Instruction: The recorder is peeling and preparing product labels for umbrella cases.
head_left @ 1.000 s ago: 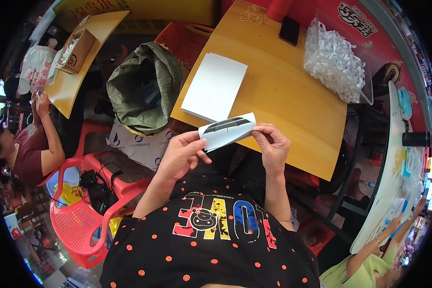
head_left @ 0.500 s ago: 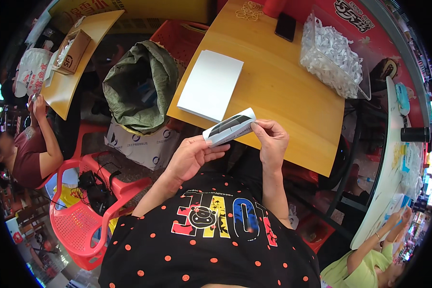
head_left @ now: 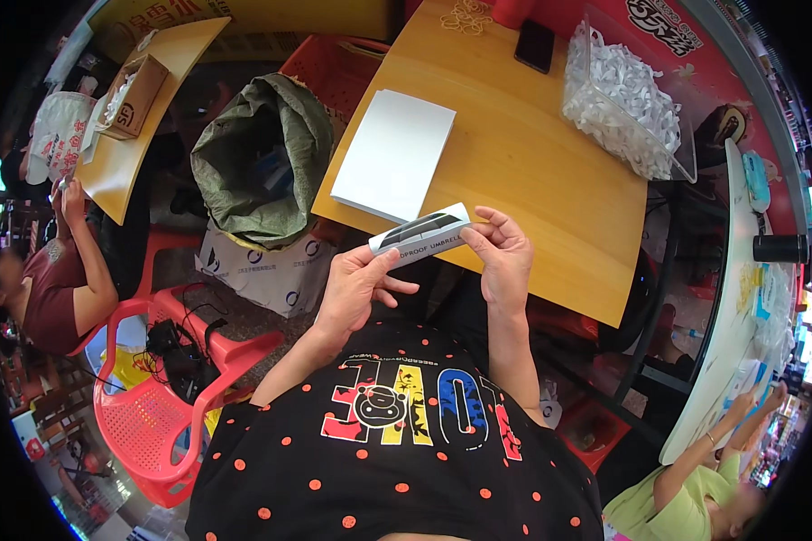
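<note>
Between my two hands is a folded printed paper sheet (head_left: pixel 421 237), white and grey with a dark picture on it. It is held above the near edge of the wooden table (head_left: pixel 523 126). My left hand (head_left: pixel 350 287) pinches its left end with the thumb on top, the lower fingers partly spread. At the other end, my right hand (head_left: pixel 503 261) grips with the thumb in front and the fingertips behind. Just beyond the folded sheet, a neat stack of white paper (head_left: pixel 394 153) lies on the table's left side.
A clear plastic box (head_left: pixel 686 162) full of white strips (head_left: pixel 624 104) stands far right, near a phone (head_left: pixel 535 47) and rubber bands (head_left: pixel 465 16). Left are an open green woven sack (head_left: pixel 216 171) and a red chair (head_left: pixel 144 424). Other people sit at both sides.
The sheet has moved slightly left and now looks flatter and narrower, its right end less curled. My right hand has shifted left, with its fingers raised behind the sheet's end.
</note>
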Available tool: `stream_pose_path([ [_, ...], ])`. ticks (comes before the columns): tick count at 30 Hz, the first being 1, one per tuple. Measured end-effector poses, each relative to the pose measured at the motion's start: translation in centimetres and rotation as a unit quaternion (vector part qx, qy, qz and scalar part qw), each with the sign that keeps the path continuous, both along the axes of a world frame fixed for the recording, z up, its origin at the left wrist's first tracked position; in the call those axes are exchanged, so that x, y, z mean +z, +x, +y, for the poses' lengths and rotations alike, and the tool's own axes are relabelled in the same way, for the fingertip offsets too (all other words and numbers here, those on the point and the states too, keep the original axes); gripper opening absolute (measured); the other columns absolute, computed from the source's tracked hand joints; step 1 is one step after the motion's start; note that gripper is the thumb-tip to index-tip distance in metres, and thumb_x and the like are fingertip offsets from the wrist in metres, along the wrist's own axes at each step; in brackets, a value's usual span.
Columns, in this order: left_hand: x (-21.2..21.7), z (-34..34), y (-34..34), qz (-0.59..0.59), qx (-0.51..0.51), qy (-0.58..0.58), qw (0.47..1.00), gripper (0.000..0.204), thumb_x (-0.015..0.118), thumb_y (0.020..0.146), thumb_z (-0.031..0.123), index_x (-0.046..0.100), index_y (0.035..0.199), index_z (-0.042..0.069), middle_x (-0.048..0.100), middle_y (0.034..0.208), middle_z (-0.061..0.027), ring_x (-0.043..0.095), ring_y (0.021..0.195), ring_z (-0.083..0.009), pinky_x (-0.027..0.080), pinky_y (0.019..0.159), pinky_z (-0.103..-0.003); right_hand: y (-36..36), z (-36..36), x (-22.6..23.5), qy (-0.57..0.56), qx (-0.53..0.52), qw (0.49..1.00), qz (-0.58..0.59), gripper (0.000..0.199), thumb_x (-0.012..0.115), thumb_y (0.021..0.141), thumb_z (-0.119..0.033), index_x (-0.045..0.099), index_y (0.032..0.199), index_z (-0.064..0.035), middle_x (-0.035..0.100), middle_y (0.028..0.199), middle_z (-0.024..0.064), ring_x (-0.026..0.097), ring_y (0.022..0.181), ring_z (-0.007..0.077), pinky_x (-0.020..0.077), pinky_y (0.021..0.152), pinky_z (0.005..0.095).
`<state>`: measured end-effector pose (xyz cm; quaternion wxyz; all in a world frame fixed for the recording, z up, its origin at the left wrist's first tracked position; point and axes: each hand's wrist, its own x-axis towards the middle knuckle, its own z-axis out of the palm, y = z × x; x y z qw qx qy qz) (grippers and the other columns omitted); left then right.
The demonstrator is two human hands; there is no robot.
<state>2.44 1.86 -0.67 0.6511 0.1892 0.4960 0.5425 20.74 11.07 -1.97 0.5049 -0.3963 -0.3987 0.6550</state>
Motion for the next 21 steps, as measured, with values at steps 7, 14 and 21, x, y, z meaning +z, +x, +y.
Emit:
stream_pose_path([
  [7, 0.1, 0.1, 0.1, -0.011, 0.017, 0.048, 0.999, 0.031, 0.050, 0.096, 0.014, 0.055, 0.114, -0.010, 0.062, 0.107, -0.0227, 0.070, 0.070, -0.0254, 0.049, 0.036, -0.019, 0.2, 0.3, 0.1, -0.055, 0.065, 0.996, 0.011, 0.025, 0.065, 0.080, 0.003, 0.064, 0.105, 0.0052, 0.069, 0.091, 0.0108, 0.065, 0.083, 0.0139, 0.0487, 0.080, 0.0242],
  [14, -0.2, 0.1, 0.0, 0.037, -0.015, 0.081, 0.996, 0.032, 0.046, 0.098, 0.015, 0.054, 0.119, -0.007, 0.061, 0.109, -0.0205, 0.070, 0.074, -0.0246, 0.051, 0.040, -0.019, 1.3, 0.6, -0.1, -0.086, 0.123, 0.989, 0.021, 0.021, 0.064, 0.082, 0.000, 0.065, 0.102, 0.0054, 0.069, 0.087, 0.0091, 0.052, 0.056, 0.0033, 0.0397, 0.050, 0.0167],
  [21, -0.2, 0.3, -0.2, 0.046, -0.022, 0.082, 0.995, 0.032, 0.045, 0.098, 0.016, 0.053, 0.119, -0.007, 0.062, 0.108, -0.0195, 0.070, 0.077, -0.0252, 0.056, 0.048, -0.022, 0.8, 0.2, 0.2, -0.098, 0.122, 0.987, 0.020, 0.018, 0.062, 0.085, 0.000, 0.063, 0.101, 0.0084, 0.066, 0.085, 0.0090, 0.043, 0.045, 0.0012, 0.0328, 0.039, 0.0140],
])
